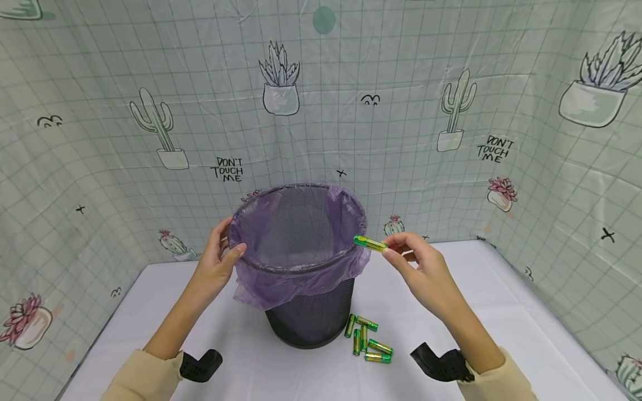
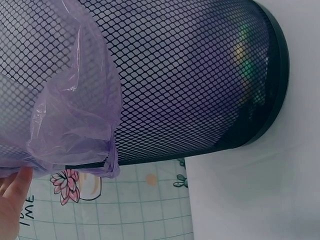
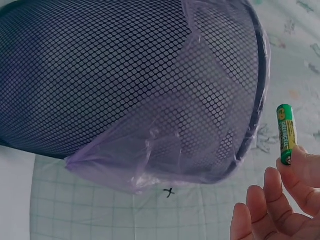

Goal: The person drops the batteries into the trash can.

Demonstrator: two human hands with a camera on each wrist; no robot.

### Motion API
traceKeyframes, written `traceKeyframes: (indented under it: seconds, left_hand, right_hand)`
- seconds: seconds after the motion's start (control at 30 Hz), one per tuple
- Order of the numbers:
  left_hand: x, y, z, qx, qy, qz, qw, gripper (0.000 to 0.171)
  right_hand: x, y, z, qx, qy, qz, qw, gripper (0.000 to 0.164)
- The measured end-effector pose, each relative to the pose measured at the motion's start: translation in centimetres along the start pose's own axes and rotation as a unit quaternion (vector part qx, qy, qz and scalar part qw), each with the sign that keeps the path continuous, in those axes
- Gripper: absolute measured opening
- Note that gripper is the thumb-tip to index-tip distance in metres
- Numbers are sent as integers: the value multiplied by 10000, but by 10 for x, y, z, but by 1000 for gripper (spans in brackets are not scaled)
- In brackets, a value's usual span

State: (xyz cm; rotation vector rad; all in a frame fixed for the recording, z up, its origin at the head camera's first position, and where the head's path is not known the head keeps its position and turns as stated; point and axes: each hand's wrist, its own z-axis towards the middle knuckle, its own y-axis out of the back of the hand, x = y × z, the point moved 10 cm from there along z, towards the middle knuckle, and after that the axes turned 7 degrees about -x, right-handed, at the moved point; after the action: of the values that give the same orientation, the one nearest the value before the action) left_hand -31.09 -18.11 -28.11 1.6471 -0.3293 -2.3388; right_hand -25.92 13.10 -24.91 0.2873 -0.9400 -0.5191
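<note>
A black mesh wastebasket (image 1: 311, 312), lined with a purple plastic bag (image 1: 301, 284), stands upright on the white table. My left hand (image 1: 219, 259) grips its rim on the left side, thumb over the edge and fingers outside. At the right of the rim, my right hand (image 1: 418, 267) pinches a green and yellow battery (image 1: 370, 243) by one end between thumb and fingers. In the right wrist view that battery (image 3: 286, 132) is beside the rim, apart from the bag. Blurred green and yellow shapes (image 2: 245, 62) show through the mesh near the basket's base in the left wrist view.
Several similar batteries (image 1: 368, 340) lie loosely grouped on the white tabletop (image 1: 241, 356), close to the basket's base on the right. A gridded curtain (image 1: 321, 133) with cactus drawings encloses the table's back and sides. Black camera mounts (image 1: 200, 366) sit at both wrists.
</note>
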Motion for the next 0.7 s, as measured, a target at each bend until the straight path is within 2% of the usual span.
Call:
traceKeyframes:
  seconds: [0.7]
  left_hand:
    - [0, 0, -1, -48, -12, -48, 10000, 63]
  right_hand:
    - [24, -27, 15, 265, 515, -22, 9983, 15]
